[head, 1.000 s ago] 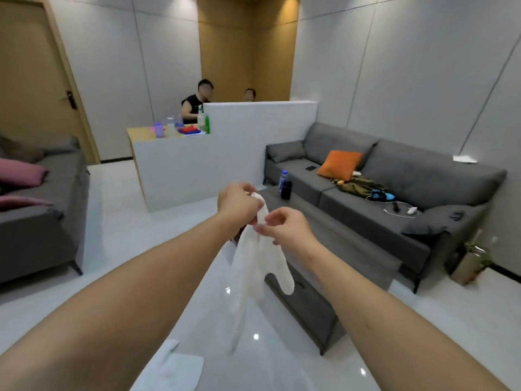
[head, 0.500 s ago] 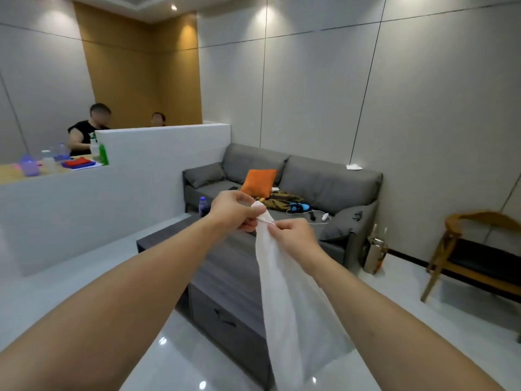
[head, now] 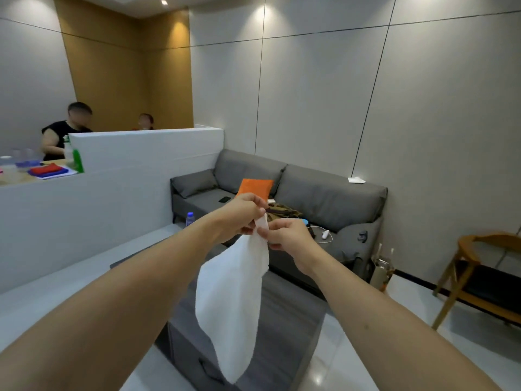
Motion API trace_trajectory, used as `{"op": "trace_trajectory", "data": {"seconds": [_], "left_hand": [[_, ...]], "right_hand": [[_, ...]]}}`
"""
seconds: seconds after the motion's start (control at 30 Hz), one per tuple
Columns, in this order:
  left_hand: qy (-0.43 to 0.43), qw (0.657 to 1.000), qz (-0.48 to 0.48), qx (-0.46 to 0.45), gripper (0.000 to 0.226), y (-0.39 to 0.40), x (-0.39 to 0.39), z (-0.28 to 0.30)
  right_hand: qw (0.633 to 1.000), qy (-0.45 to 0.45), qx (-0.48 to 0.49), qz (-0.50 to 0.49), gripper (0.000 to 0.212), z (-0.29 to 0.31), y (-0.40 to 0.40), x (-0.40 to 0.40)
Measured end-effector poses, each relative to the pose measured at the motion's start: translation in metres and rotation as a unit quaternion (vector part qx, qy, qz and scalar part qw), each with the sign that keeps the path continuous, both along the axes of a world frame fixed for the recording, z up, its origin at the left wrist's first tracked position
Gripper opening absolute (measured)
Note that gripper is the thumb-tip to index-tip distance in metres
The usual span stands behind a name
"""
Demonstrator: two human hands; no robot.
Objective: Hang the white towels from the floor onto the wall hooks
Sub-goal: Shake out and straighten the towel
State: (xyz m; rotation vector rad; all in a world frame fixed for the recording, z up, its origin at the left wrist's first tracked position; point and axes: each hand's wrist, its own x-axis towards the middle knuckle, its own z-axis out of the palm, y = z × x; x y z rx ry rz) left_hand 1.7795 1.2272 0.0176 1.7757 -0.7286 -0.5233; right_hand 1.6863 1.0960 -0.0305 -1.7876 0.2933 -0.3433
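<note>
white towel [head: 229, 300] pinched by both hands

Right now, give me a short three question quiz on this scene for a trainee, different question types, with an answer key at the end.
1. True or false: the white towel lies on the floor.
2. Which hands hold the towel's top corner? A) left hand only B) right hand only C) both
3. Fill in: the orange cushion sits on the grey ____.

Key:
1. False; it hangs from the hands in the air.
2. C; both pinch it at the top.
3. sofa.
</note>
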Motion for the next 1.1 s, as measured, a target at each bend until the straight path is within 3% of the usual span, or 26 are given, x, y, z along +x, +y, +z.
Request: {"op": "trace_trajectory", "data": {"seconds": [0.07, 0.13, 0.17, 0.23, 0.3, 0.43, 0.53, 0.67, 0.73, 0.83, 0.87, 0.93, 1.03, 1.1], "left_hand": [[0.002, 1.0, 0.0, 0.0, 0.015, 0.001, 0.026, -0.005], [-0.063, 0.997, 0.019, 0.035, 0.014, 0.003, 0.05, -0.01], [-0.138, 0.986, 0.037, 0.084, 0.015, 0.003, 0.062, -0.012], [-0.295, 0.93, 0.081, 0.203, 0.02, -0.001, 0.081, -0.015], [-0.35, 0.896, 0.14, 0.235, 0.023, -0.005, 0.091, -0.015], [-0.356, 0.864, 0.276, 0.224, 0.021, -0.007, 0.105, -0.012], [-0.338, 0.832, 0.381, 0.219, 0.02, -0.006, 0.105, -0.012], [-0.286, 0.774, 0.504, 0.254, 0.022, 0.005, 0.107, -0.003], [-0.249, 0.799, 0.459, 0.298, 0.027, -0.003, 0.105, -0.004], [-0.179, 0.901, 0.291, 0.268, 0.073, -0.057, 0.088, -0.019], [-0.163, 0.92, 0.257, 0.247, 0.079, -0.081, 0.084, -0.025], [-0.175, 0.929, 0.258, 0.198, 0.054, -0.117, 0.086, -0.037], [-0.196, 0.913, 0.309, 0.181, 0.009, -0.131, 0.094, -0.031], [-0.185, 0.911, 0.343, 0.136, 0.008, -0.122, 0.097, -0.02]], "right_hand": [[0.998, 0.004, 0.061, -0.009, 0.014, 0.0, -0.009, 0.021], [0.998, -0.006, 0.066, -0.018, 0.017, -0.002, -0.019, 0.041], [1.0, -0.013, 0.027, -0.009, 0.022, -0.003, -0.023, 0.051], [0.995, -0.007, -0.087, 0.044, 0.036, -0.006, -0.029, 0.071], [0.976, 0.023, -0.196, 0.091, 0.036, -0.009, -0.037, 0.09], [0.955, 0.038, -0.267, 0.125, 0.025, -0.018, -0.075, 0.128], [0.939, 0.066, -0.301, 0.152, 0.028, -0.024, -0.116, 0.149], [0.877, 0.141, -0.434, 0.151, 0.023, -0.024, -0.168, 0.166], [0.87, 0.122, -0.45, 0.159, 0.025, -0.015, -0.175, 0.174], [0.9, 0.036, -0.383, 0.207, 0.029, 0.015, -0.156, 0.185], [0.902, 0.006, -0.371, 0.22, 0.026, 0.026, -0.147, 0.187], [0.893, -0.041, -0.384, 0.231, 0.015, 0.043, -0.137, 0.192], [0.877, -0.059, -0.426, 0.217, 0.01, 0.052, -0.154, 0.199], [0.871, -0.035, -0.447, 0.2, 0.012, 0.049, -0.179, 0.205]]}}
